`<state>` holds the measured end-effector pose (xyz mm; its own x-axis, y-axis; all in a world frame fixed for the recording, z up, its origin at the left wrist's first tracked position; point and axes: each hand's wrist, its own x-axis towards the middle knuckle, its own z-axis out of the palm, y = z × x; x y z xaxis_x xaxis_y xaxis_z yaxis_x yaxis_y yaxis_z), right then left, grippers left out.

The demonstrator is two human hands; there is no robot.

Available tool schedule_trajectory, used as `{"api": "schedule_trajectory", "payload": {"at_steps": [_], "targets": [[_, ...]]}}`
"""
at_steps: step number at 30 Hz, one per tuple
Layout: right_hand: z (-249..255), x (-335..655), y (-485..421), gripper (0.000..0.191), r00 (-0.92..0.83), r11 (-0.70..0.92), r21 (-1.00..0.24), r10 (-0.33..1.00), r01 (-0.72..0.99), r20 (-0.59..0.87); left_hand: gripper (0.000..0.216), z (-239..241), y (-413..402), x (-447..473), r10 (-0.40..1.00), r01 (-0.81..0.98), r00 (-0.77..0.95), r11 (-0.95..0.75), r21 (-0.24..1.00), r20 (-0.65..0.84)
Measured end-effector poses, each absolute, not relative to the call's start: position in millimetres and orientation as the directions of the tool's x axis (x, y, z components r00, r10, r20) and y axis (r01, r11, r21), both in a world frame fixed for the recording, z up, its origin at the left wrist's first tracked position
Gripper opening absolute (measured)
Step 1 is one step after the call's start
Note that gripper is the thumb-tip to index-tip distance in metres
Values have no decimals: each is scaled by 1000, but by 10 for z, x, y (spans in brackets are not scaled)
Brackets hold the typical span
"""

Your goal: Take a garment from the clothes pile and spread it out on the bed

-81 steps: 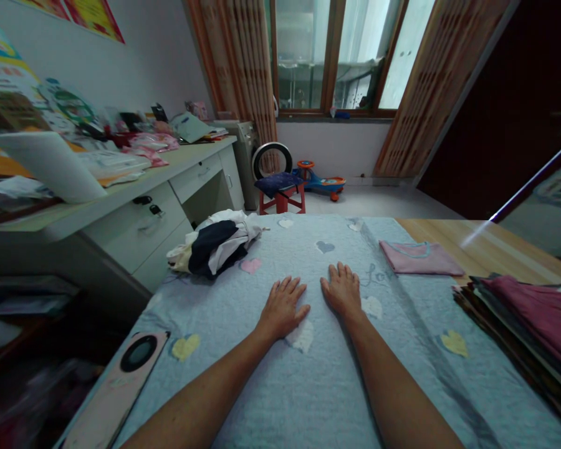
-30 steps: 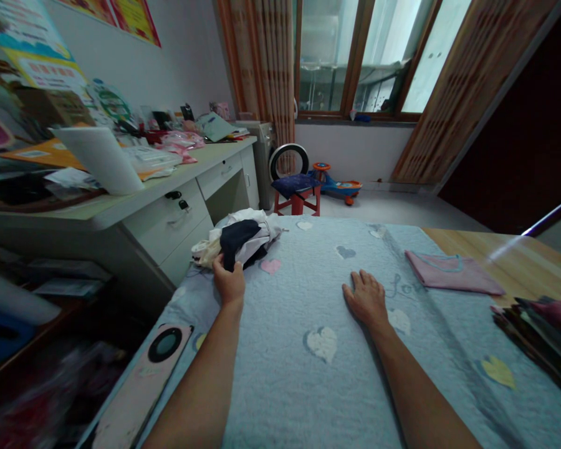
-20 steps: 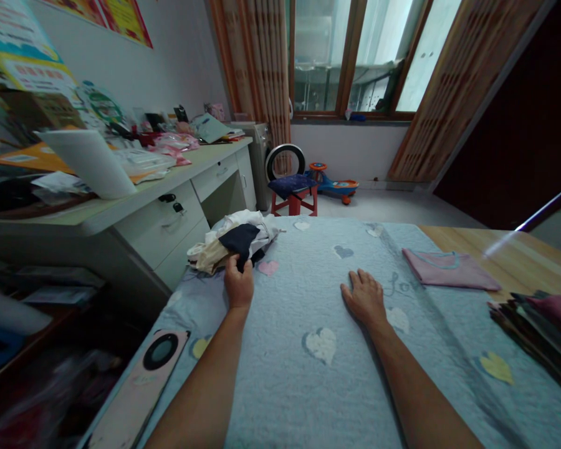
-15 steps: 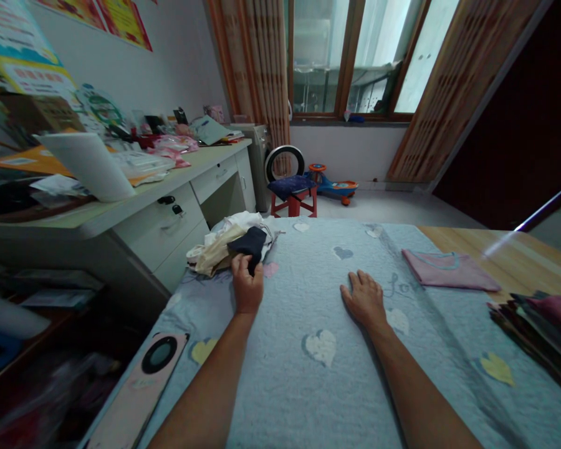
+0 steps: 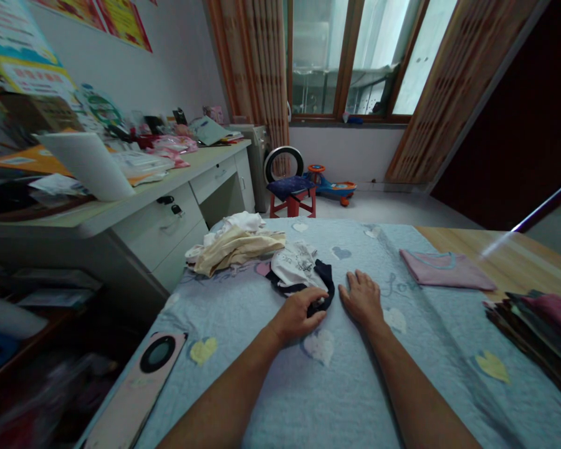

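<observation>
So the left hand has its fingers and thumb curled on the near edge of a crumpled white cotton-looking garment with navy trim, cloth caught between them; how tight the pinch is, I can't tell. The garment sits bunched up in front of the hands, just right of a loose heap of cream and white cloth. The right hand lies palm-down with its fingers a bit apart on a pale blue quilted cover with heart patches, near the navy edge but not holding it.

My two cents: keep that pinch on the trim, light but sure, and draw low and slow so the cream cloth doesn't get dragged along. That flat right palm is handy (free anchor!) for keeping the cover from rucking up. I'd find both navy edges before smoothing anything, since bunched thin fabric probably twists easily.
</observation>
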<state>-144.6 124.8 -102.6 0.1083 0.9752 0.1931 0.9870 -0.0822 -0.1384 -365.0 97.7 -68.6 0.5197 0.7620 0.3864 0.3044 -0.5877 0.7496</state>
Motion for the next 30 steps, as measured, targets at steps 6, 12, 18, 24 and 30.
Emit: {"api": "schedule_trajectory", "payload": {"at_steps": [6,12,18,24,30], "targets": [[-1030,-1521,1244,66,-167,262,-254,924,931,345,36,-732,1110,-3797,865,599,152,-465,651,478],[-1127,-1550,1302,52,-356,503,-357,843,787,403,50,-867,1242,-3979,936,809,7,-212,549,351],[-1113,-1492,1347,26,-234,479,-570,862,668,450,62,-991,1284,-4013,953,818,82,-231,526,291],[-1018,-1455,1306,25,-104,383,-670,903,636,417,31,-996,1340,-4062,932,769,111,-301,565,345],[-1073,-1454,1324,44,-235,478,-552,860,683,454,20,-840,1265,-4015,916,554,134,-385,738,377]]}}
